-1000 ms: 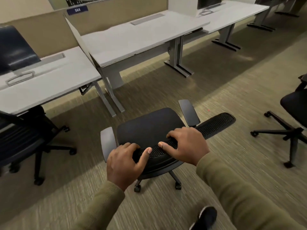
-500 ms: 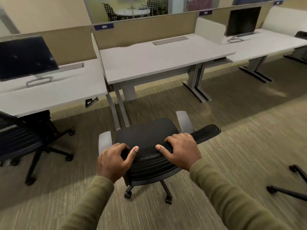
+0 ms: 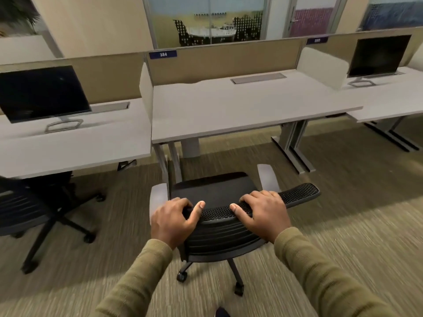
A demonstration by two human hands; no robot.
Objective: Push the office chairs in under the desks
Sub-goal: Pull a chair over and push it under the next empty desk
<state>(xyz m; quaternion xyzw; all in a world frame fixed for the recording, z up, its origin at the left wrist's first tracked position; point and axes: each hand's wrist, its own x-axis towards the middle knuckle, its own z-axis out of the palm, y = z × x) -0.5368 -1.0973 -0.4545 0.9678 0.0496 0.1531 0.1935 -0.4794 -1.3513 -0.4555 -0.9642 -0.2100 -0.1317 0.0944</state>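
Left hand (image 3: 172,221) and right hand (image 3: 263,215) grip the chair (image 3: 219,229) backrest top, just short of the worktop (image 3: 240,110) front edge.

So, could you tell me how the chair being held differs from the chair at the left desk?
The held chair is gripped at its backrest top by the left hand and right hand; the left chair is untouched. The held chair stands out on the carpet, short of the middle desk; the left chair sits against the left desk, apparently partly under it. Both are black and on castors.
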